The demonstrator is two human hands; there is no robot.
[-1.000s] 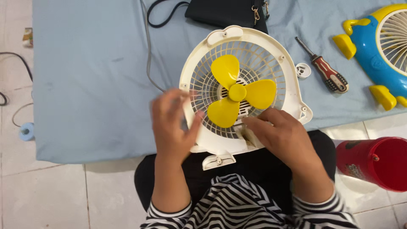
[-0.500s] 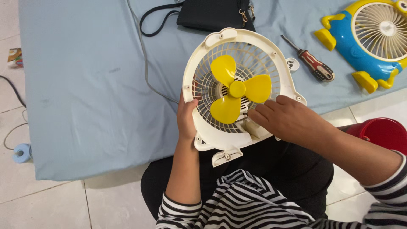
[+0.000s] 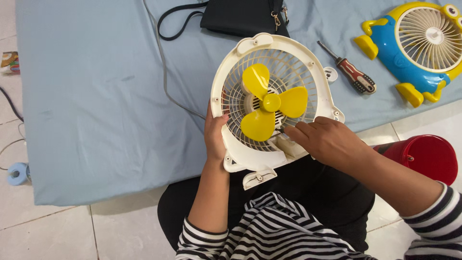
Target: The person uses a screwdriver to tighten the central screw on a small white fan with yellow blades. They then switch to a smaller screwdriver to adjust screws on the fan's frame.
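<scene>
Clamping the cream fan by its left rim, the left hand has its thumb on the front grille and its fingers hidden behind. The right hand lies loose on the lower right of the fan, fingertips touching the grille just below the yellow blades; this grip is apart, clasping nothing. The fan leans over the near edge of the blue bed. Beyond the right hand lies a screwdriver, farther out a blue-and-yellow fan, a black bag above, and a red bucket beside the right forearm.
</scene>
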